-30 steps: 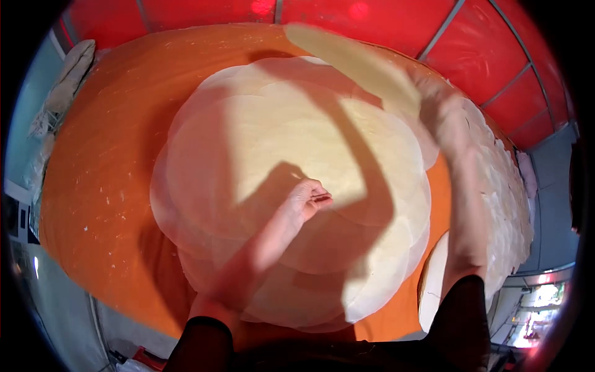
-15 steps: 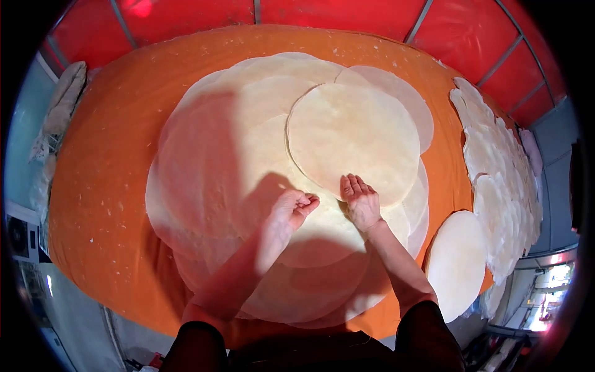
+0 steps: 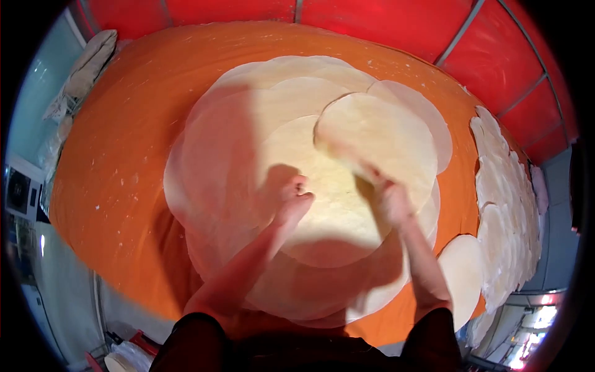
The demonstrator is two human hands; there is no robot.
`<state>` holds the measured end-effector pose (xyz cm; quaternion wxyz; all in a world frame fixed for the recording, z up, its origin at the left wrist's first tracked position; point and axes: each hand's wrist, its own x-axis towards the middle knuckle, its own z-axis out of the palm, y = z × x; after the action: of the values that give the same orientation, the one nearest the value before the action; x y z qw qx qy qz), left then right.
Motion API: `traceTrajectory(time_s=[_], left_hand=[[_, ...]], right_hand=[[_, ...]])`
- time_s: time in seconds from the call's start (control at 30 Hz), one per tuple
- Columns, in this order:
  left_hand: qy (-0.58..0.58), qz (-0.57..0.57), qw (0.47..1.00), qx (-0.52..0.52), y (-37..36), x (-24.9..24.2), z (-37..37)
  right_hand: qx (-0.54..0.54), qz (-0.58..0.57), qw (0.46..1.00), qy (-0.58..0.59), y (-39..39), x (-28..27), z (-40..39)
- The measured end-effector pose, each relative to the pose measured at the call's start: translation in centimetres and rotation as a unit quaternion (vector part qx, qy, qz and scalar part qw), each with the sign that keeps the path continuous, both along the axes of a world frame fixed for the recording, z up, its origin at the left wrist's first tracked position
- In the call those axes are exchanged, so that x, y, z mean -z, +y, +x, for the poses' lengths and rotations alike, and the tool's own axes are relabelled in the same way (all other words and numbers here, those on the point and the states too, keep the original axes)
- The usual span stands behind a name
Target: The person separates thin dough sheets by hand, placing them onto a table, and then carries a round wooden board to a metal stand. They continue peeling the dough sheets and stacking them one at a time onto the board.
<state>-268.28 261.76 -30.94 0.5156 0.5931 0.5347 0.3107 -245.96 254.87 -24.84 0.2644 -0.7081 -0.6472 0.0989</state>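
Many thin round dough sheets (image 3: pixel 217 142) lie overlapped in a wide ring on the orange cloth (image 3: pixel 124 155). My left hand (image 3: pixel 294 197) is closed above the middle sheets; what it holds, if anything, is too small to make out. To the right, my right hand (image 3: pixel 392 195) grips the near edge of the top round sheet (image 3: pixel 384 133). That edge is lifted and blurred by motion, with a dark shadow below it.
A tall spread of overlapped sheets (image 3: pixel 505 211) lies at the right edge, with a single round sheet (image 3: pixel 462 273) beside it. A rolled cloth (image 3: pixel 92 62) is at the far left. Red panels (image 3: pixel 384 28) stand behind.
My right hand has gone from lying flat near the top sheet's edge to gripping and lifting it. My left hand stays closed in about the same place. The view has shifted slightly.
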Motion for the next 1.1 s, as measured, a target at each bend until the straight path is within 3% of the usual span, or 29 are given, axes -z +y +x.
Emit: traceTrajectory(time_s=[0.03,0.07,0.1,0.2,0.23,0.27,0.33,0.4,0.5,0.57,0.63,0.7,0.8,0.87,0.9,0.97,1.07,1.1], left_hand=[[0.157,0.144,0.976,-0.033,0.1,0.5,-1.8],[0.098,0.1,0.987,-0.073,-0.1,0.7,-3.3],[0.037,0.057,0.991,-0.111,-0.5,0.8,-4.7],[-0.148,-0.077,0.961,-0.22,-2.0,1.3,-8.3],[-0.162,-0.202,0.945,-0.201,-1.7,0.0,-9.1],[-0.201,-0.213,0.939,-0.179,-1.2,0.5,-9.7],[-0.279,-0.231,0.923,-0.134,-0.7,2.1,-10.5],[-0.301,-0.332,0.892,-0.064,-1.3,1.1,-11.0],[-0.359,-0.385,0.85,0.029,-3.7,0.4,-10.5],[-0.451,-0.402,0.795,0.051,-5.6,-0.8,-9.7],[-0.578,-0.42,0.699,0.04,-6.7,-2.9,-9.4],[-0.549,-0.372,0.746,0.062,-7.0,-3.6,-8.9],[-0.568,-0.361,0.736,0.072,-7.1,-2.2,-9.0],[-0.546,-0.291,0.782,0.072,-7.6,-2.5,-9.4],[-0.47,-0.289,0.824,-0.127,-7.8,-3.9,-9.1],[-0.25,-0.038,0.956,-0.153,-6.5,2.5,-12.5],[-0.236,-0.113,0.937,-0.232,-4.7,-2.8,-16.3],[-0.282,-0.146,0.915,-0.249,-4.1,-2.4,-16.8]], right_hand=[[-0.046,-0.01,0.977,-0.207,1.1,0.6,4.2],[-0.008,-0.029,0.998,0.05,2.0,-2.8,4.8],[-0.054,0.058,0.976,-0.202,2.5,-6.7,4.1],[-0.044,0.04,0.939,-0.339,2.2,-12.3,-1.0],[-0.064,0.029,0.93,-0.362,1.8,-11.4,-2.4],[-0.083,0.02,0.918,-0.386,1.3,-9.8,-3.6],[-0.143,0.082,0.939,-0.303,0.3,-5.0,-6.4],[-0.198,0.055,0.961,-0.184,-1.1,-1.2,-9.1],[-0.202,0.102,0.941,-0.251,-3.4,2.2,-11.7],[-0.167,0.113,0.948,-0.248,-5.2,3.7,-13.5],[-0.147,0.1,0.963,-0.204,-6.6,3.9,-15.4],[-0.131,0.102,0.969,-0.182,-7.0,3.7,-16.3],[-0.122,0.117,0.97,-0.174,-7.0,3.1,-16.0],[-0.136,0.102,0.979,-0.115,-6.3,4.1,-14.1],[-0.141,0.077,0.984,-0.081,-5.5,3.5,-12.9],[-0.117,0.024,0.993,-0.005,-2.3,0.3,-9.0],[-0.03,0.058,0.991,0.114,4.0,-10.3,-1.3],[-0.022,0.092,0.992,0.08,5.4,-14.1,-0.3]])
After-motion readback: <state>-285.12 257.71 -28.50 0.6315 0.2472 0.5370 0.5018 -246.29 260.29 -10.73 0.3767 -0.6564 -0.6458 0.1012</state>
